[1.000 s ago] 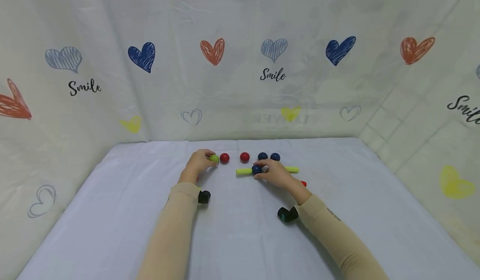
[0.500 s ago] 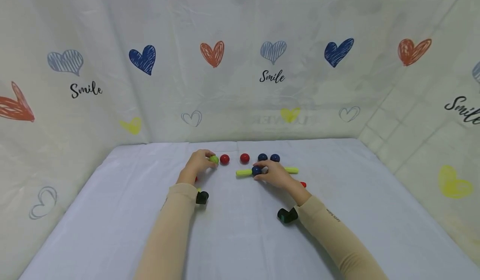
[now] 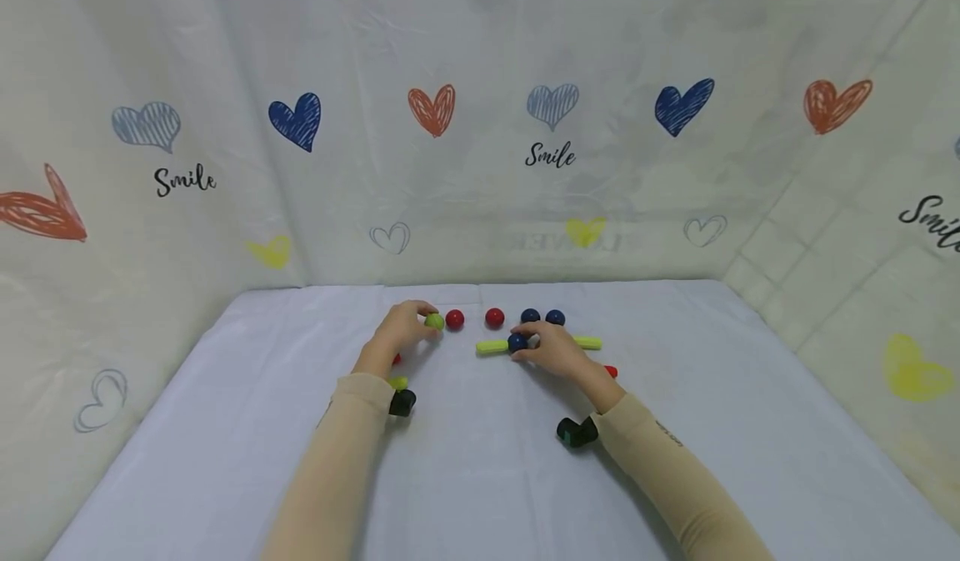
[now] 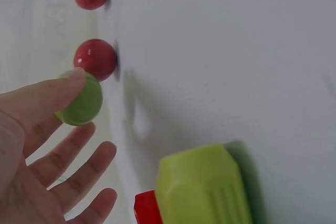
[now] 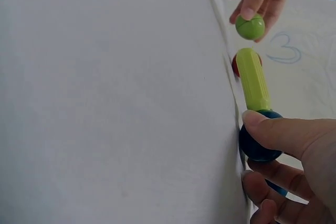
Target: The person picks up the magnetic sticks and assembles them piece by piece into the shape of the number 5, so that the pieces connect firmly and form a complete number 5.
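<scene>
My left hand (image 3: pixel 401 332) pinches a green ball (image 4: pixel 84 103) between thumb and index finger, the other fingers spread out in the left wrist view. Beside that ball lies a red ball (image 3: pixel 454 319). With thumb and fingers my right hand (image 3: pixel 553 349) grips a dark blue ball (image 5: pixel 260 139). A yellow-green ridged stick (image 5: pixel 253 80) juts from this blue ball toward the left hand. On the other side of the right hand, a second yellow-green length (image 3: pixel 589 343) shows; its near end is hidden behind the hand.
Another red ball (image 3: pixel 494 318) and two dark blue balls, one of them at the right (image 3: pixel 555 317), line the table's back. A red piece (image 3: pixel 611 371) shows behind the right wrist. By the left wrist are a yellow-green piece (image 4: pixel 205 187) and a red piece (image 4: pixel 147 206).
The head view has shifted slightly. My left forearm has moved a little to the left, showing more of the yellow-green piece beside it. Both hands keep their balls in nearly the same places.
</scene>
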Demonstrator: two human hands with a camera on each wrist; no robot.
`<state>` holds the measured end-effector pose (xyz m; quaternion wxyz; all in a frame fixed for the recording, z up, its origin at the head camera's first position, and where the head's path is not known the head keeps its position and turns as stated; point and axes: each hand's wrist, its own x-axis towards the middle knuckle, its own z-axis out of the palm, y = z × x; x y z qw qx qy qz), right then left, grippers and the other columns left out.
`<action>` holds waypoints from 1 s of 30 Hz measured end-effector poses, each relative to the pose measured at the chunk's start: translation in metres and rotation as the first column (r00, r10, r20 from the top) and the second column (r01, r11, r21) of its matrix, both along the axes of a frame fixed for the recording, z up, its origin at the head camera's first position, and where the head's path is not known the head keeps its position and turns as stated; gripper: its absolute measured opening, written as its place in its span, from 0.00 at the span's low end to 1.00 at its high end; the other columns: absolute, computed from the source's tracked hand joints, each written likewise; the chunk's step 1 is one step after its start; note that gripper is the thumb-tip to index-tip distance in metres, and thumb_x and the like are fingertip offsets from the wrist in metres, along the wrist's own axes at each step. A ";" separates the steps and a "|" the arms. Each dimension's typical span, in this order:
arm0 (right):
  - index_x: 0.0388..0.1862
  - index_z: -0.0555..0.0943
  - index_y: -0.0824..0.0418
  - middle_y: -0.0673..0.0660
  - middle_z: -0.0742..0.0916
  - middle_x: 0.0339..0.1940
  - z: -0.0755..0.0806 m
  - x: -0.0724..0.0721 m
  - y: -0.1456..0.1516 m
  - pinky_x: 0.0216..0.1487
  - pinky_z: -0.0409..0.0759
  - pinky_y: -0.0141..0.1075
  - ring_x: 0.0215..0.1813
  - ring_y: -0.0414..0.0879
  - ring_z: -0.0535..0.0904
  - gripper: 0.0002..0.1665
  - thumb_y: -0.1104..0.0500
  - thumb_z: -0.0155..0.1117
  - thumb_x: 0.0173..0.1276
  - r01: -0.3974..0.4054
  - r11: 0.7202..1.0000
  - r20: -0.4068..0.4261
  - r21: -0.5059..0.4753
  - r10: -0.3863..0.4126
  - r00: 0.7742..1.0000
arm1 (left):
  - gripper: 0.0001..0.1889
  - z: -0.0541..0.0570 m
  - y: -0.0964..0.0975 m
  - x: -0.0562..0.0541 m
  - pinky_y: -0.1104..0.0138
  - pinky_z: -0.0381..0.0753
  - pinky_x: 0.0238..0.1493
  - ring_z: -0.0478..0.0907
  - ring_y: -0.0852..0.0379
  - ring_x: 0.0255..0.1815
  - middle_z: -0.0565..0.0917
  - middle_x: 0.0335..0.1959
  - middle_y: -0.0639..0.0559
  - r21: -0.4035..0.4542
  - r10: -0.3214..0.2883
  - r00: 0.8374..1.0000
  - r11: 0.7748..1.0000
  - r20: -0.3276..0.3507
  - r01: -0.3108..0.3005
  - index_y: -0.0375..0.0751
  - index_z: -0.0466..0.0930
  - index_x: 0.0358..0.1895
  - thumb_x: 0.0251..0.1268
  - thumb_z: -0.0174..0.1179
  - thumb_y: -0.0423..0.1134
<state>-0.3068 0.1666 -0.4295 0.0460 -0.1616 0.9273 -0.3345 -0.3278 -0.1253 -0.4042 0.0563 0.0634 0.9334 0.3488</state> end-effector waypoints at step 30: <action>0.66 0.81 0.60 0.61 0.84 0.54 0.003 -0.005 0.009 0.46 0.79 0.43 0.42 0.50 0.78 0.29 0.56 0.75 0.67 0.027 0.999 -0.042 0.043 -0.025 0.999 | 0.22 -0.006 0.022 0.018 0.49 0.75 0.61 0.77 0.46 0.57 0.83 0.55 0.43 -0.072 -0.101 0.994 0.993 -0.033 0.099 0.41 0.83 0.61 0.64 0.72 0.38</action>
